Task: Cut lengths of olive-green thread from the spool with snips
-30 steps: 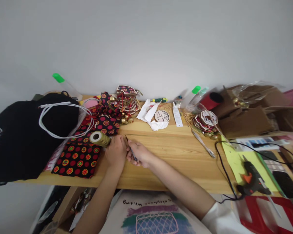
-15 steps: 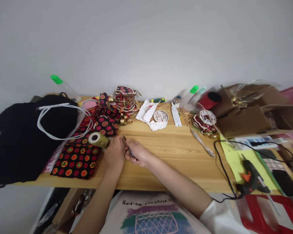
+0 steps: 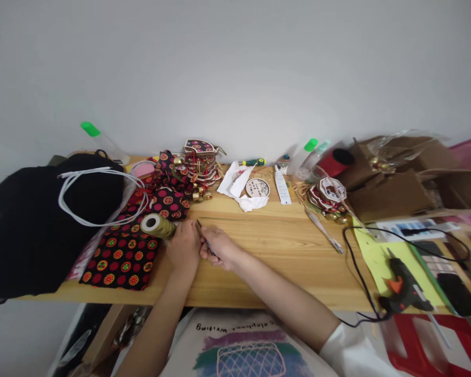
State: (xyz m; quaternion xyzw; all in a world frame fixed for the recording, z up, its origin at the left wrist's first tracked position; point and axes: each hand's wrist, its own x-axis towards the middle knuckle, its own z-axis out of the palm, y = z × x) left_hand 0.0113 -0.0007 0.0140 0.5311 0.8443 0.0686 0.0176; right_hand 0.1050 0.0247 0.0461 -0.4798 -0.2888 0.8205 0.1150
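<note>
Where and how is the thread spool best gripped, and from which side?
Probably around the middle of the thread spool, pinched across its curved sides, coming from above: it lies on its side, round body exposed upward, while the left hand crowds its right end.

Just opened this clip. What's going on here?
A person works bare-handed at a wooden table. The right hand grips a small pointed tool, its tip close to the left hand. What the left fingers pinch, if anything, is too small to tell. A spool of olive cord lies on its side against or just beside the left hand. Patterned cloth lies to the left, and a glue gun rests on yellow paper to the right.
</note>
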